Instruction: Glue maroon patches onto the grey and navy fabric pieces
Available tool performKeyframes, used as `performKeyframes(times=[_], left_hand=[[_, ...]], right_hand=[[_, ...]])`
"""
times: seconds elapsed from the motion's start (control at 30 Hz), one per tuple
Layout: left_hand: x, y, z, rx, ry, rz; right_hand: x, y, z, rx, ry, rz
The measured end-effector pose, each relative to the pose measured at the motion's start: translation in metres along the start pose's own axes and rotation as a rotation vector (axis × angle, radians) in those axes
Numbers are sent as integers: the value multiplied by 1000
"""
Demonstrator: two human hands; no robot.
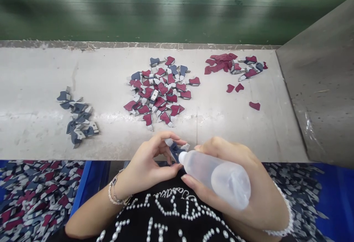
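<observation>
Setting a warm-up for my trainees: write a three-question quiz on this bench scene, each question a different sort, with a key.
1. What does the right hand hold?
2. True or false: the blue-and-grey pile lies left of the large central pile.
3. Fill in: a dark blue part is held in the ____ hand.

Key: 1. a translucent bottle; 2. true; 3. left.

Across the tabletop (110, 65) lie a left pile (83, 117), middle pile (162, 88) and right pile (220, 65); before it, two bins (85, 188).
</observation>
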State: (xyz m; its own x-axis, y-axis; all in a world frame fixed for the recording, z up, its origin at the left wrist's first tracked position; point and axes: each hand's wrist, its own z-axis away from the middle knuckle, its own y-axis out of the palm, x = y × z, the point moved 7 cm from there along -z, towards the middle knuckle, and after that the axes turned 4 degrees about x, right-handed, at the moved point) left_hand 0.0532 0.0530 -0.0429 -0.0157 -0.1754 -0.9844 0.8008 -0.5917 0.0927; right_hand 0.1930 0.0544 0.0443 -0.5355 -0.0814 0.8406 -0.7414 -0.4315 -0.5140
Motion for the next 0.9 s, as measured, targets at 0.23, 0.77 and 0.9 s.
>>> performKeyframes(times=[0.23, 0.77, 0.9], left_hand=[[0, -1, 0, -8, -8, -10], [-2, -3, 0, -38, -11, -59], [-2, -2, 0, -29, -5, -83]], right_hand=[[0, -1, 0, 11, -8, -18], [-1, -1, 5, 59, -11, 2], [-2, -1, 4, 62, 4, -10]])
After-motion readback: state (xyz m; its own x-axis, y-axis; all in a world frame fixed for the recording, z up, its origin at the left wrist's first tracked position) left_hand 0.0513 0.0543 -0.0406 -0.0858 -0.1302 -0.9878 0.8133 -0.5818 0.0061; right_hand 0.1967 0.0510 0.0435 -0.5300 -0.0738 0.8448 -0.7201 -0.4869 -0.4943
